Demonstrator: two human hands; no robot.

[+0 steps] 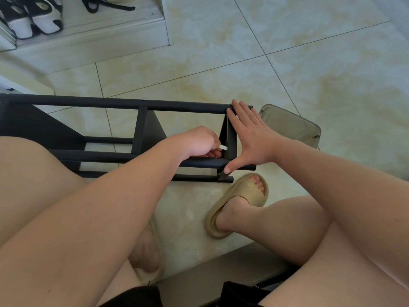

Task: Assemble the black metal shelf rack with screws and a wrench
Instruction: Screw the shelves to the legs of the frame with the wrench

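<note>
Views: one. Head camera, wide-angle, worn by a seated person. Facing: forward and steeply down, over the person's thighs to the tiled floor [287,74]. Range: near; left hand [199,141], right hand [250,138] and the black rack [88,102] fill mid-frame. Far limit: a white shoe shelf [99,29] at top left. Near limit: the lap, bottom edge. The rack runs out of frame at left.

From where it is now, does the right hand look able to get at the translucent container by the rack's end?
Probably yes: the right hand lies open on the end of the rack, holding nothing, and the translucent container sits just beyond it with nothing between.
</note>
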